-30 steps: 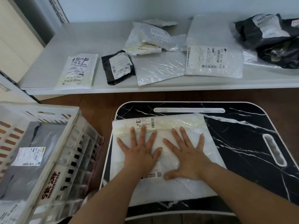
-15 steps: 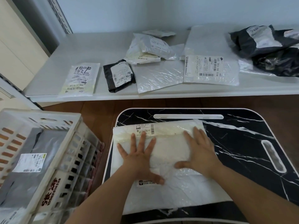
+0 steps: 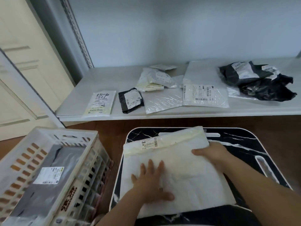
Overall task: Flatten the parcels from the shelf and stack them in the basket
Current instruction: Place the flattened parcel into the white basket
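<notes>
While the white parcel [image 3: 179, 168] is lying on the black marble-patterned tray [image 3: 244, 144], the left hand [image 3: 151, 185] is pressing flat on it with fingers spread, holding nothing. The right hand [image 3: 210, 154] is gripping the parcel's right edge, thumb on top. The basket [image 3: 48, 139] is sitting to the left, containing a grey parcel [image 3: 48, 185]. Other parcels are lying on the shelf [image 3: 97, 82].

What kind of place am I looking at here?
Probably a parcel sorting or mailroom corner: labelled parcels lie along a white shelf, a crate holds another, and hands flatten a white parcel on a marble-pattern table.
</notes>
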{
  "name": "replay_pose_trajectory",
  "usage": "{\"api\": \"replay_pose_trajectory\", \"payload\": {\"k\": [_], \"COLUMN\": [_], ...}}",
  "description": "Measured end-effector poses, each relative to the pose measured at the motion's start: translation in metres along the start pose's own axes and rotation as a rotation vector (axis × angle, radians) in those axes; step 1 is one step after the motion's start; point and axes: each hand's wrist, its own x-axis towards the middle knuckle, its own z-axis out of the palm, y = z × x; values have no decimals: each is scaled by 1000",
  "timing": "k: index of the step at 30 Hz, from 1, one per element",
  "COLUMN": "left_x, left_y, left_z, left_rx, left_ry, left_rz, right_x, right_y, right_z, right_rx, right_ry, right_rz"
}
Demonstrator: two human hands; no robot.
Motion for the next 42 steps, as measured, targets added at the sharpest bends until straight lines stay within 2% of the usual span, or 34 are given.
{"api": "replay_pose_trajectory", "payload": {"k": [3,7,9,12,14,16,18,20,23,27,29,32,34,39,42], "left_x": [-25,-66,-83,-105,-123,-142,-156,-169,-183,-195,-198,-199,-198,-183,-166], "left_y": [3,17,15,-5,-16,-24,-37,-54,-82,-113,-129,-152,-164,-193,-213], "left_z": [-21,-42,-44,-49,-59,-77,-94,-110,-132,-152,-155,-152,-148,-134,-116], "left_rx": [-50,-39,-55,-177,-304,-423,-531,-807,-1313,-1753,-1860,-1948,-2003,-2185,-2273], "left_ry": [-81,50,214,613,814,934,992,972,870,794,769,753,739,794,825], "left_rz": [132,196,223,301,273,197,97,47,126,251,273,289,305,315,152], "right_x": [-27,-61,-78,-105,-123,-143,-154,-160,-153,-142,-135,-133,-137,-136,-132], "right_y": [-27,-62,-80,-107,-123,-136,-146,-150,-143,-130,-126,-130,-138,-154,-157], "right_z": [0,11,20,30,34,40,50,58,64,71,77,92,113,184,222], "right_rx": [185,277,301,382,457,521,428,260,42,-79,91,492,495,412,283], "right_ry": [-68,-79,-70,-85,-127,-230,-273,-215,-16,182,100,-227,-361,-392,-311], "right_rz": [-53,-118,-136,-169,-197,-269,-381,-482,-591,-548,-492,-375,-395,-474,-568]}}
